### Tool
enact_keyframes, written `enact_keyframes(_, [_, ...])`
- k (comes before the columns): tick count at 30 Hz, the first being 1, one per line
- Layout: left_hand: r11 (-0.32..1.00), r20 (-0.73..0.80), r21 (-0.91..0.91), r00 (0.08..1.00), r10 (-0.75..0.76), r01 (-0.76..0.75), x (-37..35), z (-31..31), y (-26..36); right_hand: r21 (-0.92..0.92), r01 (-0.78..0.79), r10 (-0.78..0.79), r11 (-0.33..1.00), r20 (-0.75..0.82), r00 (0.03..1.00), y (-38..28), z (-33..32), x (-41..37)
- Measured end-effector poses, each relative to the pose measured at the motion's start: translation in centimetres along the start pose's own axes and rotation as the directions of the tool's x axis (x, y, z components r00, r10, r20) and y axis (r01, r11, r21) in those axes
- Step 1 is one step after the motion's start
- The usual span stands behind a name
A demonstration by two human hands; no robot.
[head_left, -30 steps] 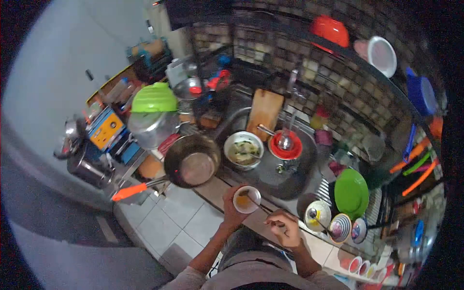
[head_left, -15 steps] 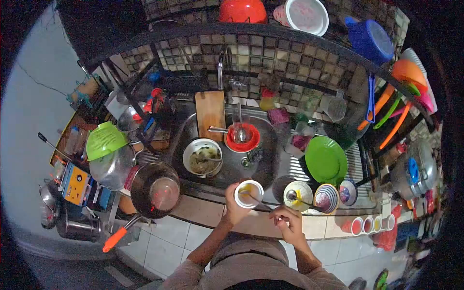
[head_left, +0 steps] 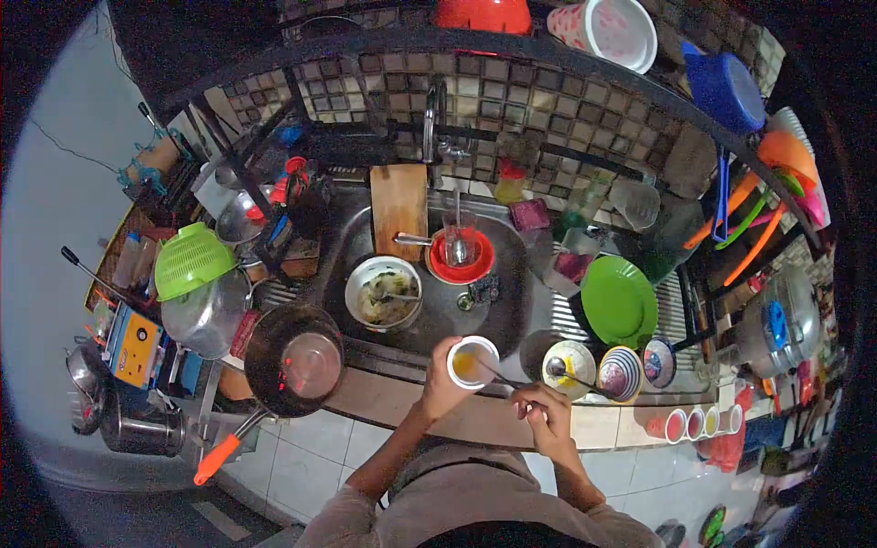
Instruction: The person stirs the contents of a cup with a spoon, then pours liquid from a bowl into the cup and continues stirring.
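Observation:
My left hand (head_left: 442, 388) is wrapped round a white cup (head_left: 473, 363) with yellow liquid inside, held over the front edge of the sink. My right hand (head_left: 545, 418) pinches the handle of a spoon (head_left: 499, 375), whose other end dips into the cup. Right of the cup, a pale bowl (head_left: 567, 369) holds another spoon and something yellow. Beside it are a striped bowl (head_left: 620, 374) and a smaller bowl (head_left: 658, 363).
The sink (head_left: 457, 320) holds a white bowl (head_left: 384, 293), red bowl (head_left: 461, 255) and wooden board (head_left: 399, 212). A pan (head_left: 294, 360) stands left, a green plate (head_left: 619, 300) right. Several small cups (head_left: 675, 426) line the right edge. A rack (head_left: 429, 42) spans above.
The cup in my left hand has shifted slightly right and tilted a little, showing more of the yellow liquid. The spoon remains in it. The camera view has moved slightly.

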State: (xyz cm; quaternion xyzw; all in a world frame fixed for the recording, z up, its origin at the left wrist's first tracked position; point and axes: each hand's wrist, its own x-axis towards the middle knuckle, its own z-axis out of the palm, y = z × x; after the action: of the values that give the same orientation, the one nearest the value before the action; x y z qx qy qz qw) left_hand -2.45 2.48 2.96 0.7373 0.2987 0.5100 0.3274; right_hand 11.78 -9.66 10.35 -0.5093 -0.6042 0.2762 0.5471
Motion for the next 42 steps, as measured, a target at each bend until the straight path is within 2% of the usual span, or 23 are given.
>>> enact_keyframes(2, [0.997, 0.131, 0.076, 0.991, -0.033, 0.023, 0.2, -0.4, -0.5, -0.081, -0.085, 0.087, 0.993, 0.011, 0.996, -0.3, 0.4, 0.7])
enact_keyframes(3, [0.997, 0.154, -0.023, 0.985, -0.072, 0.076, 0.3, -0.4, -0.6, -0.082, -0.081, 0.082, 0.993, 0.011, 0.997, 0.0, 0.5, 1.0])
enact_keyframes(5, [0.998, 0.189, -0.002, 0.980, -0.067, 0.069, -0.1, -0.5, -1.1, -0.124, -0.102, 0.112, 0.987, 0.078, 0.991, 0.5, 0.6, 1.3])
enact_keyframes(8, [0.993, 0.275, -0.037, 0.957, -0.097, 0.111, -1.0, -0.4, -2.2, -0.134, -0.114, 0.121, 0.984, 0.044, 0.992, 0.7, 0.7, 1.9])
enact_keyframes(10, [0.960, 0.426, 0.074, 0.862, -0.274, 0.268, -1.2, -0.5, -1.9, -0.186, -0.123, 0.132, 0.975, 0.034, 0.991, 1.2, 0.3, 2.2])
enact_keyframes(12, [0.961, 0.456, 0.101, 0.846, -0.276, 0.259, -1.3, -0.3, -2.0, -0.229, -0.138, 0.149, 0.964, 0.032, 0.988, 1.3, 0.1, 2.5])
enact_keyframes(14, [0.936, 0.566, 0.064, 0.760, -0.319, 0.345, -1.8, 0.1, -2.3, -0.316, -0.144, 0.181, 0.938, 0.091, 0.979, 1.0, 0.2, 3.0])
enact_keyframes(15, [0.936, 0.571, 0.069, 0.756, -0.321, 0.345, -2.1, 0.3, -2.2, -0.311, -0.148, 0.184, 0.939, 0.087, 0.979, 1.1, 0.4, 2.8])
enact_keyframes(17, [0.954, 0.540, 0.072, 0.793, -0.282, 0.291, -2.6, 0.8, -1.9, -0.182, -0.290, 0.303, 0.940, 0.046, 0.952, 1.1, 0.6, 2.3])
enact_keyframes(18, [0.956, 0.547, 0.070, 0.790, -0.275, 0.285, -2.3, 0.7, -1.6, -0.182, -0.291, 0.302, 0.939, 0.035, 0.953, 1.0, 0.7, 2.4])
enact_keyframes(20, [0.974, 0.555, 0.043, 0.806, -0.207, 0.220, -1.7, 0.5, -0.8, -0.376, -0.257, 0.273, 0.890, -0.012, 0.962, 0.5, 0.7, 2.8])
enact_keyframes(21, [0.976, 0.561, 0.043, 0.803, -0.202, 0.215, -1.7, 0.5, -1.0, -0.374, -0.260, 0.272, 0.890, -0.021, 0.962, 0.6, 0.7, 2.8])
enact_keyframes(23, [0.999, 0.484, -0.010, 0.874, -0.028, 0.038, -1.8, 0.7, -1.5, -0.266, -0.353, 0.362, 0.897, -0.019, 0.932, 0.7, 0.6, 2.6])
enact_keyframes(27, [0.993, 0.550, 0.039, 0.827, -0.117, 0.114, -1.9, 0.5, -1.6, -0.268, -0.316, 0.311, 0.910, -0.062, 0.949, 1.4, 1.1, 1.9])
enact_keyframes(29, [1.000, 0.479, -0.028, 0.878, 0.001, 0.014, -2.0, 0.5, -1.7, -0.260, -0.295, 0.287, 0.919, -0.069, 0.956, 1.1, 1.3, 2.0])
enact_keyframes(30, [0.999, 0.483, -0.026, 0.876, -0.003, 0.018, -2.2, 0.2, -1.4, -0.257, -0.300, 0.292, 0.919, -0.070, 0.954, 1.0, 1.5, 1.8])
enact_keyframes(32, [0.975, 0.550, 0.001, 0.814, -0.186, 0.223, -1.9, 0.0, -0.9, -0.173, -0.394, 0.371, 0.903, -0.151, 0.916, 0.8, 1.7, 1.9])
enact_keyframes(33, [0.976, 0.548, -0.004, 0.817, -0.180, 0.218, -1.8, 0.0, -0.9, -0.178, -0.389, 0.365, 0.904, -0.153, 0.918, 1.0, 1.7, 1.8])
enact_keyframes(35, [0.966, 0.571, 0.014, 0.791, -0.219, 0.257, -1.9, 0.1, -1.2, -0.331, -0.301, 0.282, 0.895, -0.103, 0.954, 1.8, 1.8, 1.6])
enact_keyframes(36, [0.966, 0.567, 0.014, 0.794, -0.221, 0.259, -2.2, 0.2, -1.5, -0.332, -0.298, 0.282, 0.895, -0.098, 0.955, 1.6, 1.8, 1.6])
enact_keyframes(38, [0.983, 0.505, -0.062, 0.855, -0.119, 0.174, -2.7, 0.3, -2.2, -0.211, -0.381, 0.361, 0.900, -0.129, 0.924, 1.2, 1.8, 1.8])
enact_keyframes(42, [0.987, 0.513, -0.029, 0.850, -0.119, 0.156, -2.8, 0.2, -2.2, -0.279, -0.350, 0.327, 0.894, -0.127, 0.936, 1.1, 1.9, 1.9])
